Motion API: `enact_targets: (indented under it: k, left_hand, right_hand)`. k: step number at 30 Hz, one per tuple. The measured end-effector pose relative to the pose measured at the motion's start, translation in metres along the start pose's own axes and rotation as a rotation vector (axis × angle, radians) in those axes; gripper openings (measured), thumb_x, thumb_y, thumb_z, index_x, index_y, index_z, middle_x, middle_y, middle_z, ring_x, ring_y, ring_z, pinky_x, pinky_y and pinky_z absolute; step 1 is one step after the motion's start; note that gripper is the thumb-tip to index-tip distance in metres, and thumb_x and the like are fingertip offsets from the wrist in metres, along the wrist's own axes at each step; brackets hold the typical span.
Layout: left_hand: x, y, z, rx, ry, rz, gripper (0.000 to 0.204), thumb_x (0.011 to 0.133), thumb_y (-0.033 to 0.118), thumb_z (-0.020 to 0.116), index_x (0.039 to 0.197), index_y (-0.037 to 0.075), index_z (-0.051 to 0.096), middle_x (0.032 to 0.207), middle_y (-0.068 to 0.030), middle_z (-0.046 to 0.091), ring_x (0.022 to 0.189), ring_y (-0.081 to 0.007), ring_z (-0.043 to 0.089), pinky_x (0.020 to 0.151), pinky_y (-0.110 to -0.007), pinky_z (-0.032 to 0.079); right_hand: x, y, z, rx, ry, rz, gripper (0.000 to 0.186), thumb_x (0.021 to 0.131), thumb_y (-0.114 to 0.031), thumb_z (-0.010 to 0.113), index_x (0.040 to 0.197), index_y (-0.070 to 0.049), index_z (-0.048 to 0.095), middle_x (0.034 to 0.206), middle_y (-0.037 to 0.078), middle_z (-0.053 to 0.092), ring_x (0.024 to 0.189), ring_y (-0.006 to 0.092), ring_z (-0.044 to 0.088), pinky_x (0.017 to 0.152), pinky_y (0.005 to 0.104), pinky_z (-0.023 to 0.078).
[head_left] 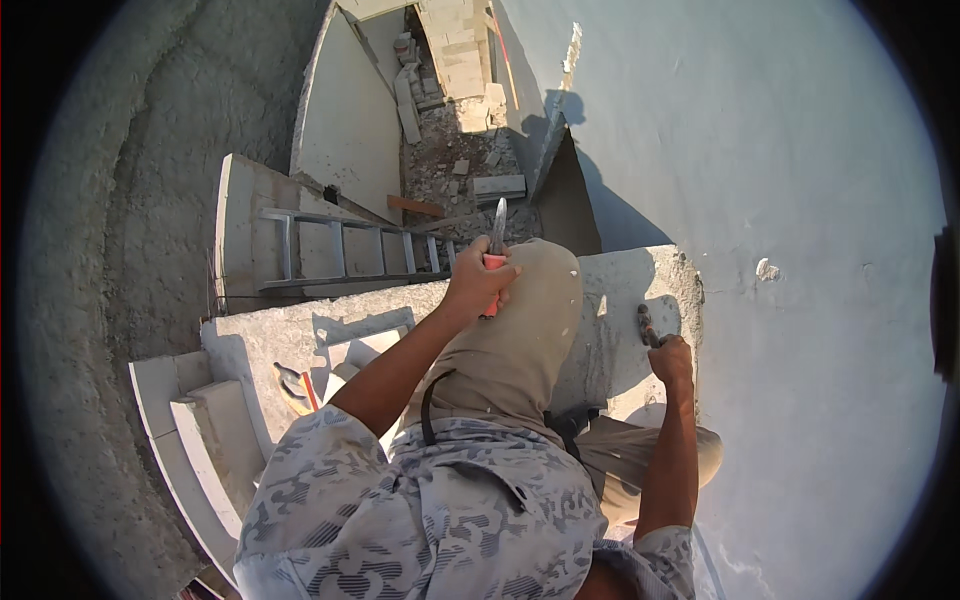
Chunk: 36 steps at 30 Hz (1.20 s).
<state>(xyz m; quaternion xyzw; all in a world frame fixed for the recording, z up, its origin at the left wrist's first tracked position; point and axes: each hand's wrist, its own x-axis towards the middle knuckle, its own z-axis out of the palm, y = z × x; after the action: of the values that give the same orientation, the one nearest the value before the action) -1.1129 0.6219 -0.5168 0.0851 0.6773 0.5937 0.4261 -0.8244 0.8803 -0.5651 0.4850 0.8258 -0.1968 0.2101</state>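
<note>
"What is around?"
"A grey wall [800,200], beside a rough concrete ledge [603,350]."
"And the hands?"
"The left hand [478,284] clamps a red-handled pointed tool [493,262] near the knee [545,295]; the right hand [670,358], a hammer [646,325] above the ledge."

concrete ledge [625,275] | pale block [368,345] on top | yellow-black tool [297,401] — perhaps a saw

Chisel [494,262]: red handle, grey blade. Hammer [645,324]: dark, near-black head. Shirt [430,525]: pale grey, camouflage-like patches in darker grey, some filled with fine stripes. Trousers [515,325]: khaki, flecked white. Hand tool [297,398]: yellow and black. Ladder [341,250]: silver-grey. Plank [416,206]: orange-brown. Blocks [228,425]: off-white. Smooth wall [820,180]: pale blue-grey, one whitish patch [767,270].
</note>
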Motion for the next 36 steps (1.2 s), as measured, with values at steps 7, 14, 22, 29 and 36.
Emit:
enact_targets:
  k: [7,14,22,29,36]
  left_hand:
    - [0.012,-0.144,-0.084,0.675,0.319,-0.066,0.024,0.070,0.012,0.068,0.088,0.001,0.058,0.080,-0.0169,0.064,0.077,-0.0308,0.065,0.069,-0.040,0.050]
    - [-0.028,-0.222,-0.091,0.759,0.379,-0.211,0.016,0.068,0.007,0.064,0.082,0.001,0.059,0.073,-0.0148,0.061,0.073,-0.0294,0.064,0.064,-0.038,0.048]
    - [0.018,-0.207,-0.075,0.824,0.448,-0.202,0.054,0.071,0.016,0.078,0.118,0.006,0.052,0.106,-0.0163,0.058,0.090,-0.0289,0.063,0.076,-0.041,0.051]
    - [0.081,-0.194,-0.033,0.951,0.272,-0.317,0.107,0.061,0.029,0.089,0.147,0.010,0.029,0.153,-0.0203,0.021,0.104,-0.0250,0.062,0.089,-0.037,0.051]
    - [0.084,-0.202,-0.016,0.914,0.308,-0.401,0.107,0.062,0.031,0.088,0.149,0.013,0.028,0.157,-0.0180,0.005,0.101,-0.0260,0.064,0.083,-0.039,0.053]
  right_hand:
    - [0.002,-0.035,-0.011,-0.084,-0.016,-0.022,0.022,0.078,-0.010,0.057,0.088,0.008,0.066,0.090,0.032,0.065,0.085,0.0463,0.065,0.075,0.0501,0.052]
    - [0.013,-0.021,-0.011,-0.037,-0.025,0.028,0.029,0.084,-0.024,0.060,0.086,0.004,0.069,0.087,0.029,0.066,0.086,0.0445,0.065,0.076,0.0497,0.051]
    - [0.016,0.000,-0.011,0.015,0.001,0.031,0.028,0.075,-0.015,0.063,0.092,0.005,0.070,0.086,0.029,0.066,0.085,0.0415,0.067,0.078,0.0446,0.052]
    - [0.012,-0.030,-0.035,0.044,-0.083,0.129,0.024,0.076,-0.007,0.056,0.093,0.004,0.068,0.094,0.028,0.067,0.094,0.0419,0.065,0.083,0.0473,0.050]
    - [0.017,-0.020,-0.045,0.035,-0.056,0.105,0.028,0.072,-0.009,0.062,0.097,-0.001,0.072,0.085,0.025,0.067,0.083,0.0386,0.067,0.077,0.0424,0.052]
